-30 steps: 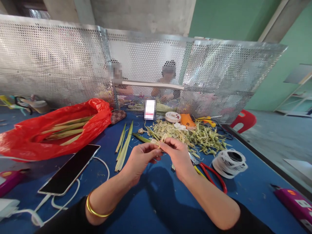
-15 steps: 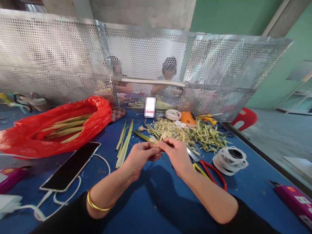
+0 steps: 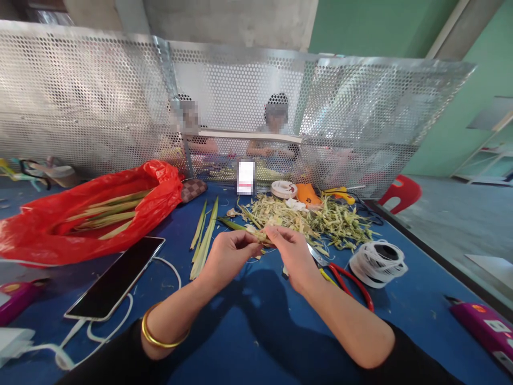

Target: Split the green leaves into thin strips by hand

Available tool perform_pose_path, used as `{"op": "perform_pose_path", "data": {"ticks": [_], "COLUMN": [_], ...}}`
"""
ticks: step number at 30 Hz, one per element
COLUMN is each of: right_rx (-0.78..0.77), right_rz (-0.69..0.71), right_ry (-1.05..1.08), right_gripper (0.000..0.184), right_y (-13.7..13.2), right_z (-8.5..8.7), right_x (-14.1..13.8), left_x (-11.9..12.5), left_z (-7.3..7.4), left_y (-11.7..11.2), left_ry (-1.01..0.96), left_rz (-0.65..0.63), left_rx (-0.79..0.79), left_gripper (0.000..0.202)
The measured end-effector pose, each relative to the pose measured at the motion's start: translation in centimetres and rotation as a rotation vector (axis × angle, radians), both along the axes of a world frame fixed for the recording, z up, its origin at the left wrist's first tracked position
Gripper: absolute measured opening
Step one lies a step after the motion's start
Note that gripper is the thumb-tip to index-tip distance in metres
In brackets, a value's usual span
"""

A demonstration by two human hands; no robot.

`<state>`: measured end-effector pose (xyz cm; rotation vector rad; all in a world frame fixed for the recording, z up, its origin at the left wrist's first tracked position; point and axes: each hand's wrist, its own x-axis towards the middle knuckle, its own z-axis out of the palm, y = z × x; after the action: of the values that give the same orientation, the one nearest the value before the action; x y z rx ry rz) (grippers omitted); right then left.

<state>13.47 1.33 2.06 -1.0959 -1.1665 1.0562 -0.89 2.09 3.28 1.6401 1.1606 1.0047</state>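
In the middle of the head view, my left hand [image 3: 226, 258] and my right hand [image 3: 294, 252] meet fingertip to fingertip above the blue table. Both are closed in a pinch on a small pale leaf piece [image 3: 262, 234], partly hidden by the fingers and hard to separate from the clippings behind. Beyond the fingertips a green leaf tip [image 3: 232, 223] points left. Long split leaves [image 3: 206, 238] lie left of my left hand. Partly behind my right hand rest scissors [image 3: 352, 280] with red and yellow handles.
A heap of leaf clippings [image 3: 332, 222] lies behind my hands, a white ribbon spool [image 3: 379, 262] to the right. Leftward are a red bag [image 3: 162, 182] of leaves and a cabled phone [image 3: 116, 280]. A perforated metal screen [image 3: 240, 80] stands behind, with two people beyond it.
My left fingers have shifted slightly down and apart from the right fingertips. My right hand stays nearly in place. The whole view has moved a little.
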Motion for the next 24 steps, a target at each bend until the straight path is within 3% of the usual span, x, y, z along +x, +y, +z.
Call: {"op": "perform_pose_path", "data": {"ticks": [5,8,13,18,24], "right_rx": [0.026,0.047,0.057,0.074,0.067], "right_rz": [-0.032,-0.040,-0.018,-0.003,-0.080], "right_ry": [0.049,0.093,0.050,-0.053,-0.117], "right_gripper": [0.020,0.018,0.012,0.012,0.013], "right_y": [0.1,0.0,-0.2,-0.3,-0.4], "right_z": [1.1,1.0,0.3,0.3,0.0], "right_x": [0.5,0.3,-0.2,-0.1,-0.1], "left_x": [-0.1,0.1,0.6,0.8,0.7], "left_z": [0.8,1.1,0.7,0.6,1.0], "left_y": [0.0,-0.4,-0.8,-1.0,-1.0], "left_ry": [-0.162,-0.215,-0.250,-0.309,-0.277], "left_rz": [-0.100,-0.049,0.006,0.046,-0.012], "left_rx": [-0.248,-0.386,-0.360,-0.444,-0.417], "left_gripper": [0.018,0.033,0.034,0.024,0.012]}}
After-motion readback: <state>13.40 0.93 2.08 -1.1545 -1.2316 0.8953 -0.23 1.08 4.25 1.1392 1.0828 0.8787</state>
